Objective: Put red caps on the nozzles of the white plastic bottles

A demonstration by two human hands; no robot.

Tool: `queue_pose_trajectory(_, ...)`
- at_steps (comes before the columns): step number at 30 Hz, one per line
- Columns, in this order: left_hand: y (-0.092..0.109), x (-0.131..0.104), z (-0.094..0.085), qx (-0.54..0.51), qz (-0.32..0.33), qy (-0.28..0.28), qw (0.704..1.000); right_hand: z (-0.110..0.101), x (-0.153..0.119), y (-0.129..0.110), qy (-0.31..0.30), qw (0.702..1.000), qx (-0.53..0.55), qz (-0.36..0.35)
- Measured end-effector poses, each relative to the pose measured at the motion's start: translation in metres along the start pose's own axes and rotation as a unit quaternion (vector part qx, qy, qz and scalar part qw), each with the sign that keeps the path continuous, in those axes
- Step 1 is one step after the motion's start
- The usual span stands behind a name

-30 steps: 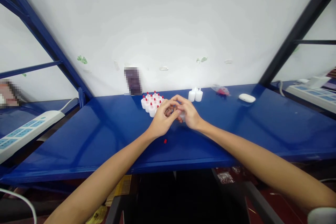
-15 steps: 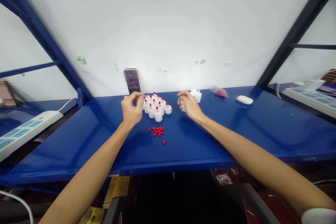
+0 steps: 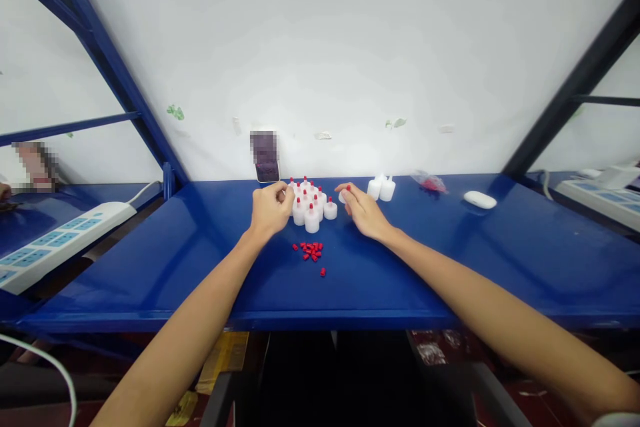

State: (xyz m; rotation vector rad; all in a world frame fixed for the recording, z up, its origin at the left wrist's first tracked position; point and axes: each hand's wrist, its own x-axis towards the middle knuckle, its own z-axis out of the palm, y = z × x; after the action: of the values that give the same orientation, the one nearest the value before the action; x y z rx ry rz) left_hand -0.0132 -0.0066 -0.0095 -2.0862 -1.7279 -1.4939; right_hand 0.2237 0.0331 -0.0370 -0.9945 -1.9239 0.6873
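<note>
At the left edge of a cluster of squat white bottles with red caps (image 3: 311, 221) is my left hand (image 3: 271, 209). Its fingers are curled into a pinch, and whatever may be between them is hidden. To the right of the cluster, my right hand (image 3: 366, 212) has its fingers closed round one white bottle with a red cap (image 3: 342, 197), mostly covered by the fingers. A single capped bottle (image 3: 330, 211) sits at the cluster's right side. Loose red caps (image 3: 313, 250) lie in a small pile in front of the bottles, with one cap (image 3: 323, 272) nearer the table edge.
Several uncapped white bottles (image 3: 386, 190) stand behind my right hand. Farther right are a clear bag with red pieces (image 3: 431, 182) and a white mouse (image 3: 480, 199). A phone (image 3: 267, 163) leans on the wall. Power strips (image 3: 65, 237) flank the blue table (image 3: 400, 280).
The view has swung left, so everything sits farther right in the picture. My right hand has come slightly lower and closer to the cluster with its bottle. My left hand stays pinched beside the cluster.
</note>
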Motion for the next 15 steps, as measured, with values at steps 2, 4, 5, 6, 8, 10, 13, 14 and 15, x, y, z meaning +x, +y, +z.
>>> queue_pose_trajectory(2,0.0,0.0,0.0,0.005,0.011,0.0,1.0,0.001,0.002,0.0,-0.004,0.998,-0.062,-0.01)
queue_pose_trajectory(4,0.0,0.0,0.0,0.022,0.022,0.003,1.0,0.002,0.006,0.001,-0.005,0.995,-0.102,-0.016)
queue_pose_trajectory(5,0.0,0.001,0.0,0.035,0.029,0.007,0.999,0.002,0.008,0.002,-0.007,0.993,-0.119,-0.019)
queue_pose_trajectory(6,0.0,0.002,0.0,0.048,0.039,0.013,0.998,0.003,0.011,0.003,-0.008,0.99,-0.136,-0.022)
queue_pose_trajectory(8,0.0,0.003,0.0,0.073,0.059,0.034,0.995,0.005,0.017,0.004,-0.011,0.985,-0.17,-0.026)
queue_pose_trajectory(10,0.0,0.005,-0.002,0.08,0.07,0.049,0.993,0.006,0.022,0.003,-0.016,0.978,-0.204,-0.025)
queue_pose_trajectory(13,0.0,0.005,-0.004,0.04,0.06,0.041,0.997,0.01,0.026,-0.001,-0.029,0.968,-0.249,-0.026)
queue_pose_trajectory(14,0.0,0.004,-0.005,0.022,0.055,0.035,0.998,0.011,0.026,-0.002,-0.033,0.964,-0.262,-0.024)
queue_pose_trajectory(15,0.0,0.003,-0.006,0.008,0.052,0.032,0.998,0.012,0.026,-0.003,-0.034,0.961,-0.274,-0.02)
